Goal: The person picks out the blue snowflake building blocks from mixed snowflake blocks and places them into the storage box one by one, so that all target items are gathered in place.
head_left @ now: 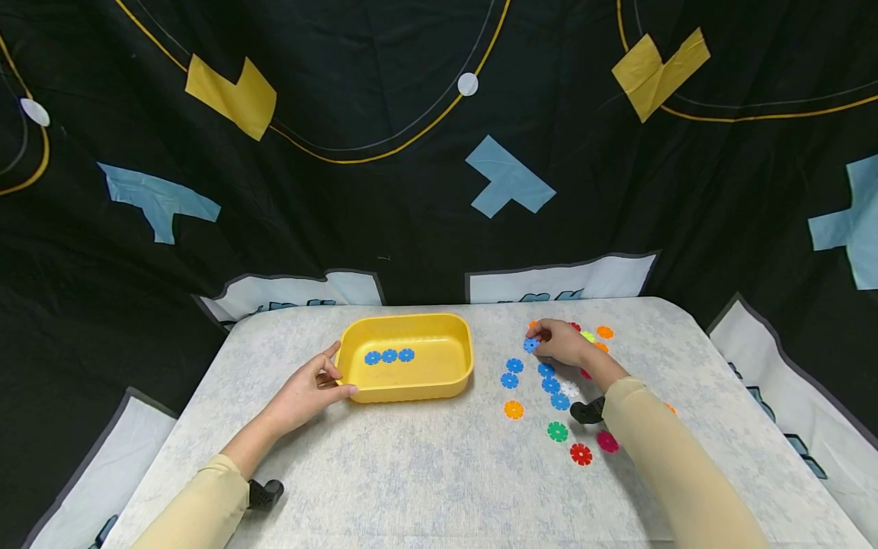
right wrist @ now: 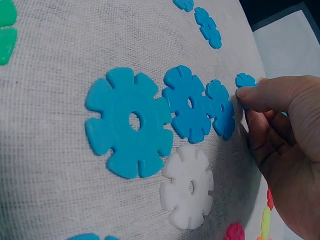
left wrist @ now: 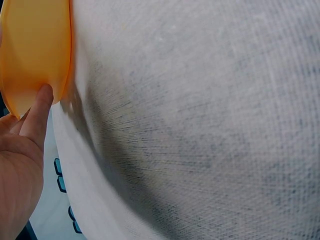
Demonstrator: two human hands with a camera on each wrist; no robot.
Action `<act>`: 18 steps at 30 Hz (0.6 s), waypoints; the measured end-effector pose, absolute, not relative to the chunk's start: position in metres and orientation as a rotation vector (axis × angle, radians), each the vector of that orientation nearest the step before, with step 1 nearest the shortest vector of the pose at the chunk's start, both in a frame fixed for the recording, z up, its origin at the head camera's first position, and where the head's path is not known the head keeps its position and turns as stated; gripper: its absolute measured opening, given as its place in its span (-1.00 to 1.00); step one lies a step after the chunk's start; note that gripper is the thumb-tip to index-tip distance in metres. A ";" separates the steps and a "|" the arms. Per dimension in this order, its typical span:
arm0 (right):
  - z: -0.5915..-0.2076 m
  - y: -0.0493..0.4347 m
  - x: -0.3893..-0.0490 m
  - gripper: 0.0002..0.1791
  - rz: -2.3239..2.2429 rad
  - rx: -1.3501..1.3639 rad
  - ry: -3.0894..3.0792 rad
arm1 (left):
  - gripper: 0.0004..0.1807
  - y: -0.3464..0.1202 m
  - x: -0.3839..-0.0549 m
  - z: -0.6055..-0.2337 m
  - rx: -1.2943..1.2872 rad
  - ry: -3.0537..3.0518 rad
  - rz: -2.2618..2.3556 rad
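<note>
A yellow plastic basin [head_left: 411,393] stands left of centre on the table, with three blue notched discs [head_left: 389,356] in a row inside. My left hand [head_left: 312,393] holds the basin's left end, thumb at its front corner and fingers along the side. In the left wrist view, a fingertip presses the basin's wall [left wrist: 35,45]. My right hand [head_left: 564,343] pinches a blue flower-shaped disc [head_left: 531,345] between thumb and fingers. The right wrist view shows that disc [right wrist: 245,80] partly hidden by the thumb. Nearest to this hand lie more blue discs [right wrist: 186,103] and a white disc [right wrist: 187,187].
Around the right forearm lie loose discs: an orange one [head_left: 514,409], a green one [head_left: 558,431], a red one [head_left: 581,454] and several others. Two blue discs [head_left: 510,380] lie between basin and right hand. A black curtain [head_left: 384,229] hangs behind the table [head_left: 411,473].
</note>
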State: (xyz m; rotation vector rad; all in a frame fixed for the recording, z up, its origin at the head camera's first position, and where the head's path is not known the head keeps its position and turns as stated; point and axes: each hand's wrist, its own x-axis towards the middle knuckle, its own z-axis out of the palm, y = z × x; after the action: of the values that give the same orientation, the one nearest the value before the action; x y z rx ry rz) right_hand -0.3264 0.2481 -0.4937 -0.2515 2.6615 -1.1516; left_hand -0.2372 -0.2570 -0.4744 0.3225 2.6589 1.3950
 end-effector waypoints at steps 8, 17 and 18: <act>-0.492 0.249 -0.324 -0.70 -1.170 -0.261 2.660 | -0.45 -0.257 -0.237 -0.474 0.326 2.658 1.391; -0.489 0.250 -0.321 -0.68 -1.201 -0.272 2.654 | -0.44 -0.257 -0.237 -0.473 0.327 2.652 1.400; -0.489 0.250 -0.321 -0.68 -1.216 -0.263 2.643 | -0.44 -0.257 -0.237 -0.473 0.326 2.650 1.401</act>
State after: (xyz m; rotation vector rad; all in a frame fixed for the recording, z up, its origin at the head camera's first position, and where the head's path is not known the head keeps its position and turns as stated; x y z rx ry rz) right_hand -0.3208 0.2505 -0.4890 -0.2626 2.6427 -1.2160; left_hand -0.2366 -0.2566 -0.4729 0.3262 2.6504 1.4011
